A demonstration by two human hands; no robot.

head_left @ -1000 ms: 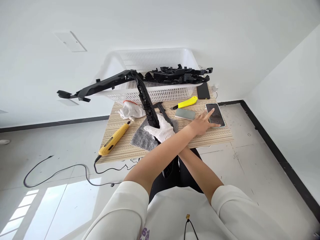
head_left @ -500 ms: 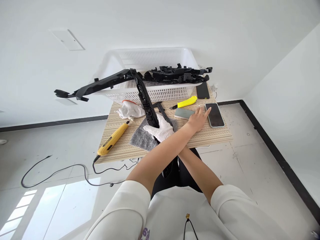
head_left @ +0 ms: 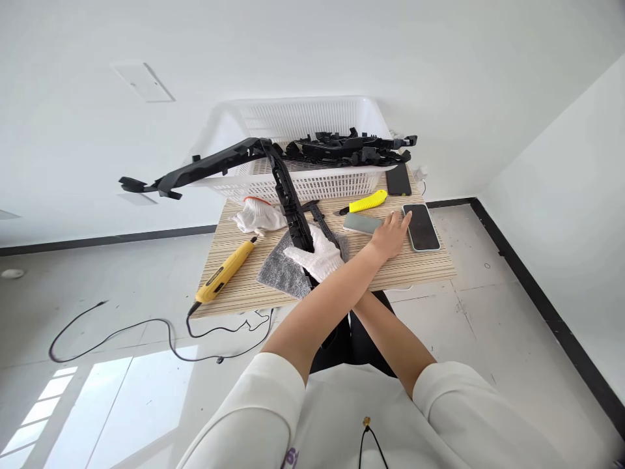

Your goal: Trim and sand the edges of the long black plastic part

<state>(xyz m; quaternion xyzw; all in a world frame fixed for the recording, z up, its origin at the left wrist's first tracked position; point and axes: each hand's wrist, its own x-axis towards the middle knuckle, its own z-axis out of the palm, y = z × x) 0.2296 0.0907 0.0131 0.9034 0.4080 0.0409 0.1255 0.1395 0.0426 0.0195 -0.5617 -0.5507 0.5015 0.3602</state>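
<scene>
Gripping the long black plastic trim piece (head_left: 288, 189) with my gloved right hand (head_left: 316, 255), I have my arms crossed in the head view, so this hand sits left of the bare one, at the middle of the table (head_left: 234, 286). Its fingers (head_left: 300, 251) are curled closed around the strip where it crosses the grey cloth (head_left: 278, 273). From there the part runs up toward 11 o'clock, bends over the white basket (head_left: 303, 117) and sticks out well past the table edge toward 9 o'clock. It looks light but stiff and gangly, with ribs and clips along it that give good purchase. With so much of it hanging out to one side I judge it will want to twist, so a hold near the bend would steady it better than one at the near end. My bare left hand (head_left: 388, 236) lies at 3 o'clock from the glove, fingers spread loosely and flat, holding nothing. Its fingertips reach between the grey block (head_left: 361, 223) and the phone (head_left: 420, 227), but I cannot tell whether they touch either. A yellow utility knife (head_left: 366, 201) lies just beyond at 12 o'clock, with a second dark phone (head_left: 399, 179) past it. A spare white glove (head_left: 256, 216) and a yellow corded tool (head_left: 224, 273) lie toward 9 o'clock, and more black parts (head_left: 351, 148) are heaped in the basket.
</scene>
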